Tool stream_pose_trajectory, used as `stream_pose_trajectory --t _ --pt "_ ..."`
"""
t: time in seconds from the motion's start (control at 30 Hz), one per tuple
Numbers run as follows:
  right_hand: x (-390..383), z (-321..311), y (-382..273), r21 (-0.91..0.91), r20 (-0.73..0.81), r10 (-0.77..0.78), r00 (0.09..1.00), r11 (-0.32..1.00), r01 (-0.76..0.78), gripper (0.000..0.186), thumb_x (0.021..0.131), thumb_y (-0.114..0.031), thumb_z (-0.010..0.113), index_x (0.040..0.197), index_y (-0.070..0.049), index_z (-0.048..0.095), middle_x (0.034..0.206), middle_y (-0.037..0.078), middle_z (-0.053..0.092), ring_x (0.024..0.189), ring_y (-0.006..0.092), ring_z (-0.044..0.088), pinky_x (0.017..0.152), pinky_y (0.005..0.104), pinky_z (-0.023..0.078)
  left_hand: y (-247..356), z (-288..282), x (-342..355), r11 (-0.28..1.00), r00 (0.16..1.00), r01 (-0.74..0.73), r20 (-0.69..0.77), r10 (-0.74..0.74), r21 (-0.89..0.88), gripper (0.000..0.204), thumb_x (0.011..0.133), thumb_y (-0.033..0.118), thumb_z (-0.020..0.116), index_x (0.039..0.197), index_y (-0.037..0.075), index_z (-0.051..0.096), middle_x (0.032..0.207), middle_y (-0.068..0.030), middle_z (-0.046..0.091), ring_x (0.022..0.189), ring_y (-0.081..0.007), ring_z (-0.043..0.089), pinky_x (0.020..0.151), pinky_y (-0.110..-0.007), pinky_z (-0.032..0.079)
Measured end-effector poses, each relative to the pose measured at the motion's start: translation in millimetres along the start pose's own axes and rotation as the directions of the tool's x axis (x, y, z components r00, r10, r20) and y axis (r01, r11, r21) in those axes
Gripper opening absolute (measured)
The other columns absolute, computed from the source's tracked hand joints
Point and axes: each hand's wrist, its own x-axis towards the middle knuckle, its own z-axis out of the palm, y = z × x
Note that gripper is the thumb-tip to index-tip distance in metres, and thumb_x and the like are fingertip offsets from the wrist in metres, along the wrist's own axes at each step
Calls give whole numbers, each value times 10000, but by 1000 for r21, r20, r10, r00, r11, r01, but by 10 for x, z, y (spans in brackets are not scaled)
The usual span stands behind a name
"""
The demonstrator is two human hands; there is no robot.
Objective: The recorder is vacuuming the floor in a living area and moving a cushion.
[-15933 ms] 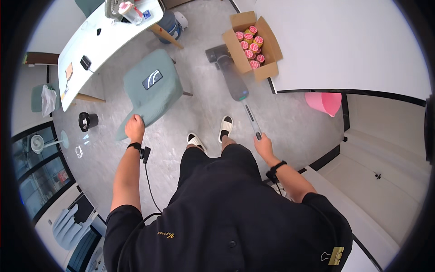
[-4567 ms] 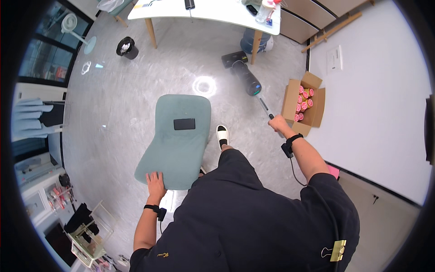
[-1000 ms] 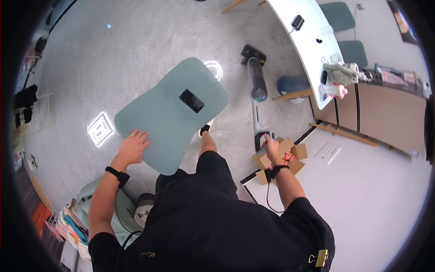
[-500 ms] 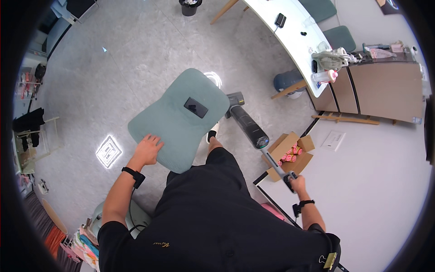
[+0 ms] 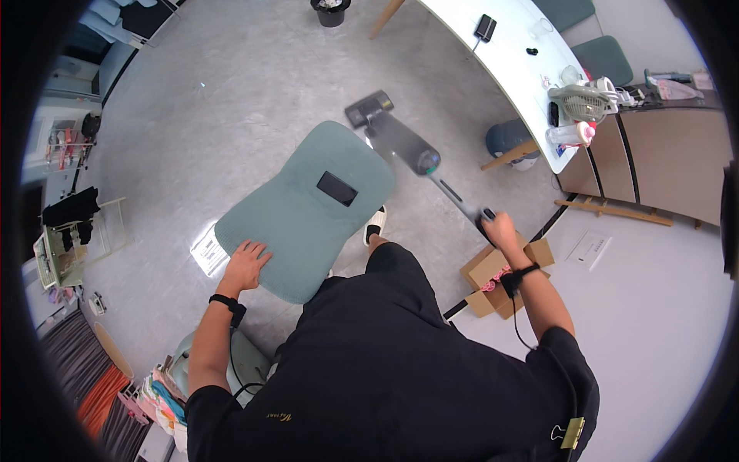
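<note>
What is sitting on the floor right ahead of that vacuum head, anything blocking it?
Nothing visible stands just ahead of the vacuum head: the grey floor beyond it looks bare up to a black bin far off. The green chair sits beside the vacuum, under the left hand; the right hand grips the handle.

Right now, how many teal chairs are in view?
3. One large chair under the left hand; two more beyond the white table, one by the cabinet, one at the top edge. Others may be hidden.
</note>
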Motion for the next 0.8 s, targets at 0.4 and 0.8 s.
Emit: stream_pose_trajectory --t 0.4,0.8 --pt "2247 504 -1629 288 -79 -141 987 944 158 409 718 -341 677 831 51 676 718 221 671 716 358 681 703 428 530 709 211 -221 506 476 774 -176 -862 -381 811 778 55 607 1482 23 206 1492 -238 262 1351 -391 315 1092 -535 282" --pt "579 823 435 63 -159 -35 987 997 45 260 790 -237 653 847 17 643 826 281 636 839 466 611 726 524 493 509 612 -185 -352 537 261 438 -721 -899 548 915 318 614 1300 -35 452 1166 -130 612 997 -217 619 767 -353 540"
